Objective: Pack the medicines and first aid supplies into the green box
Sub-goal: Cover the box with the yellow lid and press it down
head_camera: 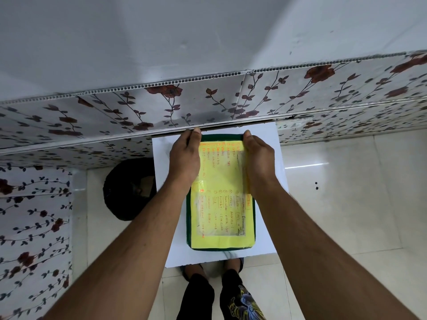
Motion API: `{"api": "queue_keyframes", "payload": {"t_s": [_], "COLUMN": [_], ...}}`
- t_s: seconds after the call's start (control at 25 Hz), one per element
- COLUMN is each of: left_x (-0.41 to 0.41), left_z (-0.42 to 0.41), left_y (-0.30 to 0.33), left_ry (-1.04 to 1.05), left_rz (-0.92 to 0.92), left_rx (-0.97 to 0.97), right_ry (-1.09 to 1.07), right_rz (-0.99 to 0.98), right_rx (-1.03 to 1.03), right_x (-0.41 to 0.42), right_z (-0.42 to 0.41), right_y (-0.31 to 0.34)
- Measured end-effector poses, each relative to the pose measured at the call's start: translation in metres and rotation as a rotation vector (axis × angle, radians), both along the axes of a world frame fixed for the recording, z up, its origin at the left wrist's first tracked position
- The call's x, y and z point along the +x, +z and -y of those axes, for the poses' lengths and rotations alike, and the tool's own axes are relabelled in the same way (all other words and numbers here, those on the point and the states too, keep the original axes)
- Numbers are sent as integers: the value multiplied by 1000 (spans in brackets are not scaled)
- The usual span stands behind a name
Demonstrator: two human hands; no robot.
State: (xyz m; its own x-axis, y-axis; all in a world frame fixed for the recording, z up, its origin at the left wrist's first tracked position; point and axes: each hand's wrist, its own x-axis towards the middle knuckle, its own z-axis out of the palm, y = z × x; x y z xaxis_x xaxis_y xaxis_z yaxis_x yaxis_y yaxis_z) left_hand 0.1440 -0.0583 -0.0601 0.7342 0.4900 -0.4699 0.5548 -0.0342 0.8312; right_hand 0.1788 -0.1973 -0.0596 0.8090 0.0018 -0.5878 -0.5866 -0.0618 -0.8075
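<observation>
Person seen from above: both forearms bare, no sleeves, watch or rings visible on the left hand [184, 155] or right hand [260, 158]. Black trousers [198, 299], the right leg bearing a yellow-and-blue printed motif [246, 304].

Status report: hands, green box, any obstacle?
Left hand and right hand grip green box at far corners. Lid closed, yellow list on top. No medicines visible.
</observation>
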Motion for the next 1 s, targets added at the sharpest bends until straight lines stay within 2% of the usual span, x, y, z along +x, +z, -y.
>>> {"api": "queue_keyframes", "payload": {"t_s": [0.28, 0.48, 0.56, 0.64, 0.72, 0.84, 0.92, 1.0], "left_x": [1, -14, -56, -113, -152, -157, -152, -153], "left_z": [-2, -5, -12, -7, 10, 26, 30, 36], "left_y": [-11, 9, 20, 29, 41, 40, 40, 40], "left_ry": [10, -52, -68, -206, -301, -138, -97, -52], "left_rz": [37, 44, -75, -294, -361, -311, -332, -331], "left_rx": [80, 80, 28, -93, -202, -239, -205, -249], "right_ry": [-20, 73, 232, 529, 736, 703, 703, 716], "right_rz": [-13, 44, -21, -200, -274, -173, -156, -164], "right_rx": [-86, -82, -156, -143, -158, -278, -298, -318], "right_x": [0, -9, -34, -70, -98, -106, -103, -99], "right_z": [-2, 12, 39, 67, 79, 76, 72, 74], "right_y": [4, 9, 16, 27, 34, 29, 28, 28]}}
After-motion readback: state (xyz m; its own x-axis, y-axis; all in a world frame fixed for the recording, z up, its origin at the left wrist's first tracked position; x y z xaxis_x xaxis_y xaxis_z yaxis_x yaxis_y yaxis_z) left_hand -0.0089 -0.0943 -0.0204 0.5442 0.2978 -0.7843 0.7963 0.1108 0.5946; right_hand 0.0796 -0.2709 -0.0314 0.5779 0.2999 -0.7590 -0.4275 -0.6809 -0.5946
